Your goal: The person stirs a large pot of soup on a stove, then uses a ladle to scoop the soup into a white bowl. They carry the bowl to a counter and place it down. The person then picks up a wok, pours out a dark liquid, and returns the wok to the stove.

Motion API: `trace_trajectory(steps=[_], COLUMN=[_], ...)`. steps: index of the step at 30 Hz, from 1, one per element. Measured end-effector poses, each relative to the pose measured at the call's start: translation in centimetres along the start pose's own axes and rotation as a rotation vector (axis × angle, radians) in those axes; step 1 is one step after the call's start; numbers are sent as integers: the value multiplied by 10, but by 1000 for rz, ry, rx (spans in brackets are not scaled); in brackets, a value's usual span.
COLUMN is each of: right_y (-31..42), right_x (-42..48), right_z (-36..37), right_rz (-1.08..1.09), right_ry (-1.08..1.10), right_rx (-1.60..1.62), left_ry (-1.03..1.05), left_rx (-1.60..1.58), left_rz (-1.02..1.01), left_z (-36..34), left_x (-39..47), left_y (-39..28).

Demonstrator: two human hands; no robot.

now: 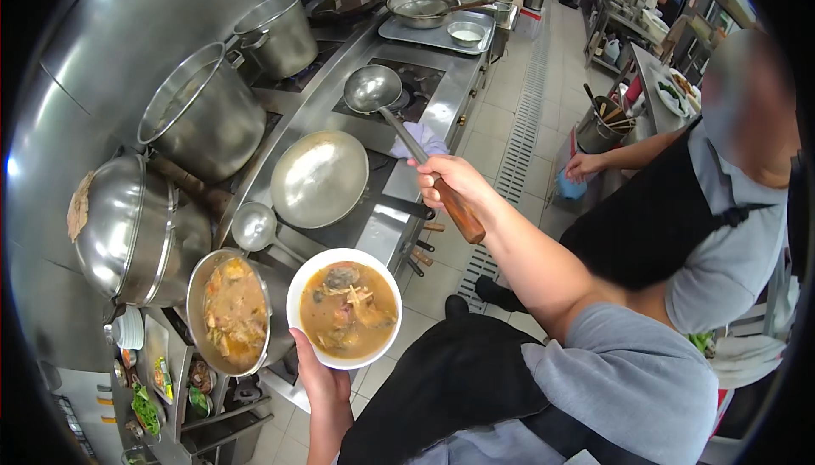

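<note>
My left hand (pixel 321 373) holds a white bowl (pixel 293 306) from below and the side. Brown soup with chunks, perhaps fish, fills much of it. In my right hand (pixel 453 180) is the wooden-handled shaft of a large metal ladle (pixel 372 88). The ladle's head is over a gas burner (pixel 417 86), and it looks empty. Left of the bowl stands a metal pot (pixel 280 331) of chunky orange-brown stew. A second ladle (pixel 253 226) lies between that pot and a pale metal frying pan (pixel 319 178) on the stove.
Large stockpots (pixel 213 124) and a domed-lid pot (pixel 108 229) line the wall. A tray (pixel 436 35) with a pan sits at the stove's far end. A co-worker (pixel 643 210) stands close on my right. A drain grate (pixel 516 159) runs along the tiled floor.
</note>
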State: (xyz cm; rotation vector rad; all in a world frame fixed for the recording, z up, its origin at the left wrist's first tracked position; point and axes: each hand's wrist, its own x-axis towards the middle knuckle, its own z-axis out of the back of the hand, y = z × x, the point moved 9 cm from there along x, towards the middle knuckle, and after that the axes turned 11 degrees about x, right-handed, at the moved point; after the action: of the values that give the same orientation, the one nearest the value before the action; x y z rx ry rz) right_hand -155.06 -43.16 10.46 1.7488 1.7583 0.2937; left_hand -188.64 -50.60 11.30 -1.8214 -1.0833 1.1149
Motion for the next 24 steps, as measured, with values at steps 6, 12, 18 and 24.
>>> trace_trajectory(steps=[6,12,18,24], right_y=[63,117,174,239], right_x=[3,-6,-22,-19], right_z=[65,120,169,225], right_rz=[29,53,123,211], right_ry=[-63,-207,-237,-266], right_rx=[-25,-87,62,150], left_ry=[60,186,221,248], left_rx=[34,4,39,88], left_rz=[66,125,149,166], left_z=[-58,-125,-182,-259], left_x=[36,84,160,224], left_y=[35,63,91,91])
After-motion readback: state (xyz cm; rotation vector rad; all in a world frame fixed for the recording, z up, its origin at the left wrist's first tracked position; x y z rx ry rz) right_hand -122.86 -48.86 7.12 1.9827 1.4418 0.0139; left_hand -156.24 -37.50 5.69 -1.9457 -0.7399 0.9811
